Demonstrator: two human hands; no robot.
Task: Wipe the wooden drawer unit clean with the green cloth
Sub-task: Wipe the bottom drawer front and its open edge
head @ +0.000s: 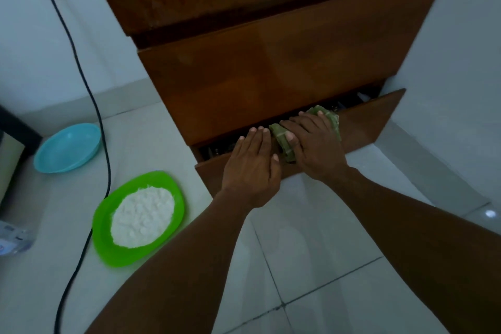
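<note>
The wooden drawer unit [271,62] stands against a white wall, brown and glossy. Its bottom drawer [363,127] is pulled out a little, with a dark gap above its front. The green cloth [282,141] lies crumpled over the top edge of that drawer front. My right hand [314,144] presses flat on the cloth, fingers spread over it. My left hand [252,168] rests beside it on the same drawer edge, fingers together and pointing into the gap, holding nothing.
On the white tiled floor to the left sit a bright green plate [108,241] heaped with white powder [142,217] and an empty light blue bowl [67,148]. A black cable [89,95] runs down the wall and across the floor. A clear plastic bottle [13,238] lies at the far left.
</note>
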